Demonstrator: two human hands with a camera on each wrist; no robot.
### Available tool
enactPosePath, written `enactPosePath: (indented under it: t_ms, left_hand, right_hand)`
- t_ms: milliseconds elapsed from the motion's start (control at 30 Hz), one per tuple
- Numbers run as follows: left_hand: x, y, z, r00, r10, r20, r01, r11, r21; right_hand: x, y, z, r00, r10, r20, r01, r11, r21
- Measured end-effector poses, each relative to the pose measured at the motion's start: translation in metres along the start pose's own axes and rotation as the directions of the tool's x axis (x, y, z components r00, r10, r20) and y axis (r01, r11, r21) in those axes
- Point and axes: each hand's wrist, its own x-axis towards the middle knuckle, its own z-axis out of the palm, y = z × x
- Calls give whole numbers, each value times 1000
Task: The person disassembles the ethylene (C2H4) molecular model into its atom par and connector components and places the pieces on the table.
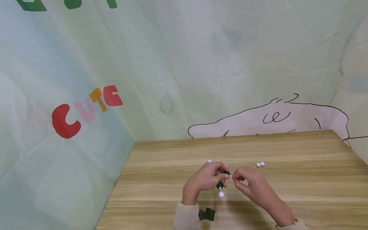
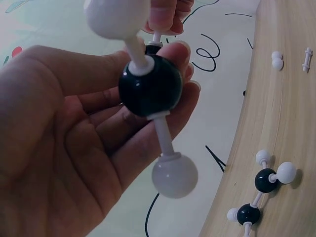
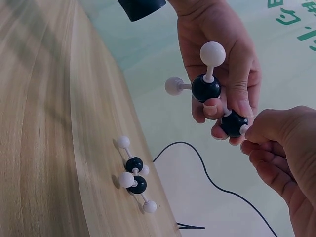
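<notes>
My left hand (image 1: pixel 201 180) grips a ball-and-stick molecular model by its second black ball (image 3: pixel 234 123), between thumb and fingers. The first black ball (image 2: pixel 150 88) carries two white balls on white sticks, one pale ball (image 2: pixel 175 176) hanging lower in the left wrist view. My right hand (image 1: pixel 257 188) pinches a short white connector stick (image 3: pixel 244 130) at the side of the second black ball. How deep the stick sits is hidden by the fingertips. Both hands are held above the table, close together.
Another assembled model (image 3: pixel 137 184), with two black balls and several white ones, lies on the wooden table (image 1: pixel 161 191) beyond the left hand. Two loose white balls (image 1: pixel 260 164) lie to the right, with a loose white stick (image 2: pixel 307 59) near them. A printed curtain hangs behind.
</notes>
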Motion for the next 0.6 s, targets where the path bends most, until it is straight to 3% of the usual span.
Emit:
enactPosePath:
  t_ms: [433,600]
  left_hand:
    - [1,-3,-1,999,-45,15,45,998,-53]
    - [0,-4,-2,999,-50,20,51,997,-62]
  right_hand:
    - [-2,0,1,994,-83,65,87,994,-65]
    - [-2,0,2,990,-133,45,136,988,-75]
